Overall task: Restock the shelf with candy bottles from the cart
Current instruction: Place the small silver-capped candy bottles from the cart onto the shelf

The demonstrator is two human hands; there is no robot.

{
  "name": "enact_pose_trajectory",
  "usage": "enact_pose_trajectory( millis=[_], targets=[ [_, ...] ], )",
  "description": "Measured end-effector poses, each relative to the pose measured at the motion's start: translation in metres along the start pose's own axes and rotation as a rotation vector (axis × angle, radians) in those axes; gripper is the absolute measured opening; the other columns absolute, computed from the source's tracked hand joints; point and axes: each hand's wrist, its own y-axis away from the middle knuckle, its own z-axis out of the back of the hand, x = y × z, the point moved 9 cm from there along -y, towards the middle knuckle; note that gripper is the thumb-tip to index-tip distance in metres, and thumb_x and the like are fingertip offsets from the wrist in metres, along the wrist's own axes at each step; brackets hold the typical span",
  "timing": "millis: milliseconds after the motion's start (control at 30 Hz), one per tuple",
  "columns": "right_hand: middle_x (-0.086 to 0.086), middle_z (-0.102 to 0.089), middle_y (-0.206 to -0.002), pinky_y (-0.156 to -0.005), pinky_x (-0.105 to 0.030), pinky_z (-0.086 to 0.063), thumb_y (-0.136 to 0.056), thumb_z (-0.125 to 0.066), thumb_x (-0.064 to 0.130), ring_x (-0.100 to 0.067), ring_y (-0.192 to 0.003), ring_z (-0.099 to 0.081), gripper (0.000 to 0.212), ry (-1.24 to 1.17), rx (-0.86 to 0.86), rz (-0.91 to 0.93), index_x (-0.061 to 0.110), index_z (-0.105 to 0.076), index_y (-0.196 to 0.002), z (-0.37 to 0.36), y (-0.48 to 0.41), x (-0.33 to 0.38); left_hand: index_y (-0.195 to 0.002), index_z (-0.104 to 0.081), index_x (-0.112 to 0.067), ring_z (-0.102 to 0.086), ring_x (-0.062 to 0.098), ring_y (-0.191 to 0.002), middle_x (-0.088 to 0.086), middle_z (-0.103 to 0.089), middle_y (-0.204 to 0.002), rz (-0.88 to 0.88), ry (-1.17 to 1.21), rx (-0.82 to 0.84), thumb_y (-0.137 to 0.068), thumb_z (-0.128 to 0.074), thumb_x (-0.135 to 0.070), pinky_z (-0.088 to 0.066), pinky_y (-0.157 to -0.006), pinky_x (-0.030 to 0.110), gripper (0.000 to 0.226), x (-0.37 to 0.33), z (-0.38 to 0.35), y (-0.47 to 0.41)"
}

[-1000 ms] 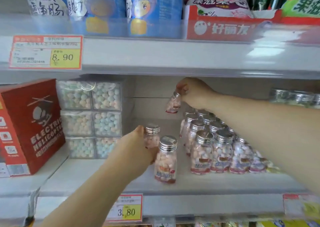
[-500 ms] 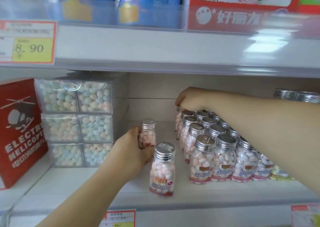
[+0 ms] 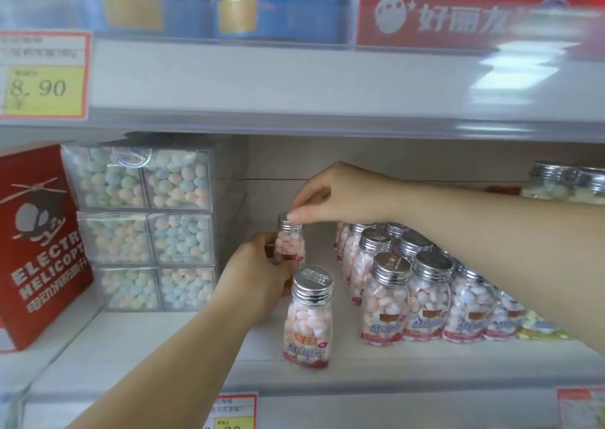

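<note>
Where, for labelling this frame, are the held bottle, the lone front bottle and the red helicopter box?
held bottle (image 3: pixel 290 243): head view, candy-filled body.
lone front bottle (image 3: pixel 307 327): head view, glass body below the cap.
red helicopter box (image 3: pixel 39 265): head view, printed front face.

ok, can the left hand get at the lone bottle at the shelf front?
Probably yes: the lone bottle stands right beside the left hand, nothing between. But that hand grips a second bottle, so it must let go first.
</note>
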Motion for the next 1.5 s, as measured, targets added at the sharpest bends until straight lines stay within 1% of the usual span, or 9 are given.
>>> enact_pose_trajectory(
  millis=[133, 233, 467, 667, 933, 1033, 1167, 1267, 1500],
  targets=[
    [0.018, -0.065, -0.093, -0.099, -0.033, -0.049, -0.075, -0.081, 0.048, -0.005, -0.099, -0.064, 0.044, 0.08, 0.054, 0.009, 0.029, -0.071, -0.113, -0.014, -0.002, 0.005, -0.116, -0.06, -0.011, -0.06, -0.011, -0.051, 0.0, -0.066, -0.094, 0.029, 0.079, -0.005, -0.091, -0.064, 0.001, -0.042, -0.044, 0.005, 0.028, 0.004, -0.001, 0.003],
    [0.015, -0.065, -0.091, -0.093, -0.026, -0.049, -0.077, -0.082, 0.038, -0.009, -0.097, -0.065, 0.038, 0.007, -0.027, 0.012, 0.022, -0.072, -0.111, -0.006, -0.01, 0.002, -0.126, -0.058, -0.012, -0.065, 0.003, -0.063, 0.003, -0.066, -0.109, 0.082, 0.18, -0.017, -0.092, -0.063, 0.002, -0.043, -0.045, 0.006, 0.037, 0.009, 0.001, 0.001],
    [0.004, -0.058, -0.09, -0.049, -0.011, -0.037, -0.088, -0.071, 0.018, -0.015, -0.085, -0.054, 0.022, 0.055, -0.282, -0.096, 0.012, -0.067, -0.108, 0.039, -0.044, -0.04, -0.146, -0.038, -0.008, -0.055, 0.013, -0.071, 0.007, -0.047, -0.117, 0.13, 0.191, 0.034, -0.093, -0.048, 0.016, -0.046, -0.058, 0.021, 0.059, 0.016, -0.008, -0.006],
    [-0.015, -0.066, -0.12, -0.08, -0.029, -0.044, -0.089, -0.065, 0.01, -0.031, -0.113, -0.059, 0.025, 0.214, -0.268, -0.252, -0.001, -0.065, -0.112, 0.038, -0.043, -0.076, -0.136, -0.049, -0.007, -0.059, 0.019, -0.072, 0.0, -0.052, -0.097, 0.083, 0.134, 0.017, -0.092, -0.05, 0.012, -0.045, -0.072, 0.031, 0.048, 0.018, -0.006, -0.009],
    [-0.014, -0.065, -0.123, -0.068, -0.024, -0.044, -0.094, -0.056, 0.009, -0.025, -0.098, -0.06, 0.031, 0.219, -0.058, -0.357, 0.005, -0.065, -0.123, 0.023, -0.043, -0.08, -0.125, -0.057, -0.009, -0.059, 0.017, -0.07, -0.002, -0.055, -0.095, 0.036, 0.077, 0.008, -0.091, -0.055, 0.009, -0.047, -0.071, 0.029, 0.039, 0.017, -0.005, -0.011],
    [-0.013, -0.064, -0.126, -0.078, -0.026, -0.048, -0.094, -0.052, 0.008, -0.027, -0.107, -0.062, 0.035, 0.188, -0.003, -0.386, 0.007, -0.062, -0.128, 0.018, -0.04, -0.084, -0.121, -0.057, -0.013, -0.058, 0.012, -0.069, -0.003, -0.056, -0.095, 0.024, 0.056, 0.01, -0.092, -0.056, 0.007, -0.048, -0.066, 0.022, 0.036, 0.017, -0.005, -0.01],
    [-0.004, -0.051, -0.143, -0.11, -0.042, -0.032, -0.1, -0.045, 0.02, -0.031, -0.133, -0.041, 0.036, 0.445, -0.096, -0.362, 0.02, -0.057, -0.133, 0.024, -0.032, -0.071, -0.12, -0.056, -0.015, -0.058, 0.007, -0.068, -0.004, -0.057, -0.096, 0.006, 0.017, 0.027, -0.093, -0.058, 0.003, -0.047, -0.057, 0.011, 0.032, 0.015, -0.005, -0.009],
    [0.009, -0.061, -0.13, -0.112, -0.045, -0.028, -0.1, -0.044, 0.034, -0.023, -0.129, -0.046, 0.028, 0.256, -0.268, -0.228, 0.033, -0.063, -0.121, 0.027, -0.005, -0.029, -0.118, -0.057, -0.016, -0.058, 0.003, -0.066, -0.005, -0.058, -0.095, -0.001, -0.029, 0.028, -0.092, -0.061, 0.0, -0.044, -0.053, 0.006, 0.03, 0.014, -0.005, -0.008],
    [0.026, -0.069, -0.101, -0.091, -0.026, -0.048, -0.067, -0.05, 0.079, 0.009, -0.096, -0.061, 0.058, -0.008, 0.173, 0.059, 0.039, -0.071, -0.104, -0.016, 0.085, 0.05, -0.119, -0.059, -0.013, -0.059, -0.003, -0.059, 0.001, -0.064, -0.1, 0.031, -0.033, 0.028, -0.094, -0.057, -0.003, -0.045, -0.051, 0.005, 0.027, 0.013, -0.005, -0.005]
  ],
)
